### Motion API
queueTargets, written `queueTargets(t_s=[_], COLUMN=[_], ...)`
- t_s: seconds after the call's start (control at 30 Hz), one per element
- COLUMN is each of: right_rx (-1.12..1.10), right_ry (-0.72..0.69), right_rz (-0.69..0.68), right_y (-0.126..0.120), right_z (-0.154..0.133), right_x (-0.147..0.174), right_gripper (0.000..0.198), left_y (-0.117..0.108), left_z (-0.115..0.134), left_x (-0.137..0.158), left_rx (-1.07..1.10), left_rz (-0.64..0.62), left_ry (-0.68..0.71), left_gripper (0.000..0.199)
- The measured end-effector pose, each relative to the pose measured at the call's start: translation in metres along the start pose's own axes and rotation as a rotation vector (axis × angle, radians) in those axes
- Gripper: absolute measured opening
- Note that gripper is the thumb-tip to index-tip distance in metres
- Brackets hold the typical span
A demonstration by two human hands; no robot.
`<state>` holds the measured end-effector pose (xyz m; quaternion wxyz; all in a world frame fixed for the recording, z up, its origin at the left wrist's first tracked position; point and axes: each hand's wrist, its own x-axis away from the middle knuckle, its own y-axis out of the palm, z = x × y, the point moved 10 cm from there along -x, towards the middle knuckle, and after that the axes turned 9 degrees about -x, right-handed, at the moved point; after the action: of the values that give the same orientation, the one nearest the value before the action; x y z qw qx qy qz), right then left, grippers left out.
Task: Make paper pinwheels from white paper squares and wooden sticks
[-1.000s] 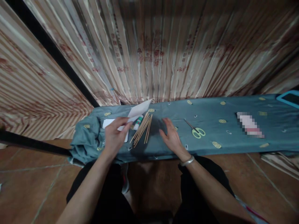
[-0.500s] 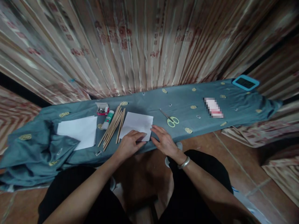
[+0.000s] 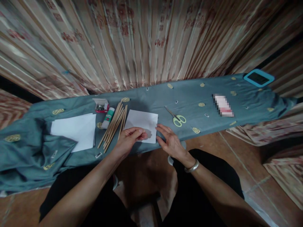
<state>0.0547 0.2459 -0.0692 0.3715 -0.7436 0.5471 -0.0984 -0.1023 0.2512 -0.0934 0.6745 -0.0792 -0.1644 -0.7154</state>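
Observation:
A square sheet of white paper (image 3: 142, 119) lies near the front edge of the cloth-covered surface. My left hand (image 3: 130, 138) hovers over the sheet's lower left part with fingers curled in and thumb against them; nothing shows in it, and its shadow falls on the paper. Resting at the sheet's right edge, my right hand (image 3: 171, 143) has its thumb and fingers apart. Left of the sheet lie several thin wooden sticks (image 3: 112, 129) and a white and green glue stick (image 3: 108, 118). Scissors with light green handles (image 3: 178, 120) lie on the right.
A small open red box (image 3: 102, 107) holds small metal pieces. More white paper (image 3: 75, 129) lies at left, partly under a fold of the teal cloth (image 3: 28, 148). Farther right are a blurred pink-and-white item (image 3: 223, 105) and a blue-framed device (image 3: 259, 78). A curtain (image 3: 142, 41) hangs behind.
My left hand has lifted off the paper and its fingers have curled in. My right hand stays at the sheet's right edge. The view has shifted slightly.

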Motion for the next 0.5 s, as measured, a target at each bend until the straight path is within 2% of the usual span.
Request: queueTargets(t_s=[0.1, 0.2, 0.4, 0.5], right_rx=[-0.003, -0.015, -0.019, -0.036], right_ry=[-0.003, 0.000, -0.014, -0.030], right_rz=[0.011, 0.013, -0.051, -0.080], right_y=[-0.001, -0.001, 0.005, 0.008], right_z=[-0.001, -0.001, -0.005, -0.009], right_x=[0.000, 0.000, 0.000, 0.001], right_gripper=[0.037, 0.037, 0.047, 0.055], left_y=[0.008, 0.011, -0.008, -0.009], left_z=[0.002, 0.003, 0.006, 0.003], left_x=[0.004, 0.007, 0.009, 0.010], left_rx=[0.114, 0.124, -0.098, -0.035], left_rz=[-0.072, -0.118, -0.007, -0.022], left_ry=[-0.030, -0.027, 0.037, 0.004], left_gripper=[0.036, 0.035, 0.025, 0.029])
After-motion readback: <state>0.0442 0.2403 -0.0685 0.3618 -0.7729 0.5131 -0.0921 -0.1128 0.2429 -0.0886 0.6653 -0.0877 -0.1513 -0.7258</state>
